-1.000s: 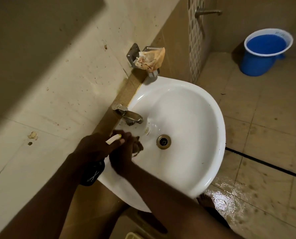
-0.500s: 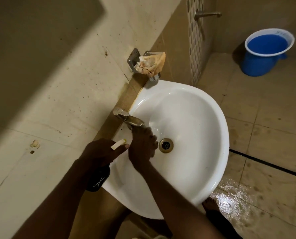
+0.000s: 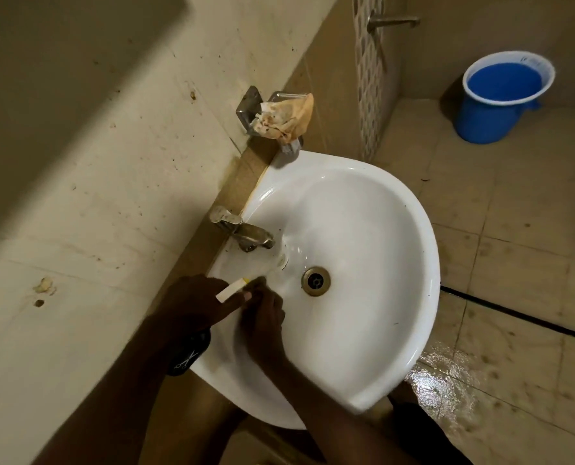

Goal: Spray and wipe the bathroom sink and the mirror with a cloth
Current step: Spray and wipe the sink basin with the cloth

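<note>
Head view: the left hand [image 3: 192, 305] grips a dark spray bottle [image 3: 188, 355], its white nozzle [image 3: 232, 290] angled toward upper right, lower centre of frame. The right hand [image 3: 262, 318], fingers curled, presses the white ceramic sink [image 3: 363, 236]; whether it holds something I cannot tell. The blue plastic bucket [image 3: 500, 95], upper right, holds water.

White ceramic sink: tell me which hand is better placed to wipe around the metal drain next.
Right, probably. The right hand lies inside the white ceramic sink, close to the round metal drain; the left hand grips the dark spray bottle with a white nozzle, so it is occupied.
</note>
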The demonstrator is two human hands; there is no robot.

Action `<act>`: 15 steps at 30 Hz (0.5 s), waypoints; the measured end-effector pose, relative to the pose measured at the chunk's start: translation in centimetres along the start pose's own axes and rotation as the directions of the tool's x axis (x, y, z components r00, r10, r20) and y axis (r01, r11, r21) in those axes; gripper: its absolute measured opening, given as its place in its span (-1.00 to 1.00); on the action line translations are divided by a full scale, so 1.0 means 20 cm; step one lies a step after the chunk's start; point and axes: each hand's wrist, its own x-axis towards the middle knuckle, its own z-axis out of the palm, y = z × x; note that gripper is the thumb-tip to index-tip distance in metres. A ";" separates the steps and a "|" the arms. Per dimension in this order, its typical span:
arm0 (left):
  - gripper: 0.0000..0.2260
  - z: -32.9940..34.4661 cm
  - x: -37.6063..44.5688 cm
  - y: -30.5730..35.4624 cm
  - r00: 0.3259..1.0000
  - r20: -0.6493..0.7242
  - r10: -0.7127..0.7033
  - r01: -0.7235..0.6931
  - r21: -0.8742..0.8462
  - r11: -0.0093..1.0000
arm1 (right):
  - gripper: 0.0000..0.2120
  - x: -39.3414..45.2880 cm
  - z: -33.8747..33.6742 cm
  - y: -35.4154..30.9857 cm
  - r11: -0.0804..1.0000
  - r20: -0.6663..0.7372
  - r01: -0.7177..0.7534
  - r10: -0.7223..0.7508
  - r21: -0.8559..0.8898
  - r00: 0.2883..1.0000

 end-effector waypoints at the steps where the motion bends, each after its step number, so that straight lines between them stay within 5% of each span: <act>1: -0.56 0.01 0.01 0.02 0.999 -0.015 0.040 -0.040 0.036 0.999 | -0.70 0.06 -0.02 -0.01 0.998 -0.075 -0.019 0.024 0.056 0.997; 4: -0.56 0.02 0.04 0.06 0.991 -0.085 0.101 -0.088 0.141 0.986 | -0.64 0.27 -0.11 -0.02 0.976 -0.260 -0.094 0.145 0.198 0.955; 7: -0.55 0.04 0.07 0.05 0.987 -0.111 0.118 -0.096 0.183 0.978 | -0.61 0.41 -0.20 0.02 0.934 -0.154 -0.231 0.280 0.273 0.948; 15: -0.50 0.11 0.17 0.05 0.940 -0.189 0.283 -0.229 0.264 0.937 | -0.63 0.06 -0.12 0.03 0.897 0.076 -0.106 0.081 0.430 0.994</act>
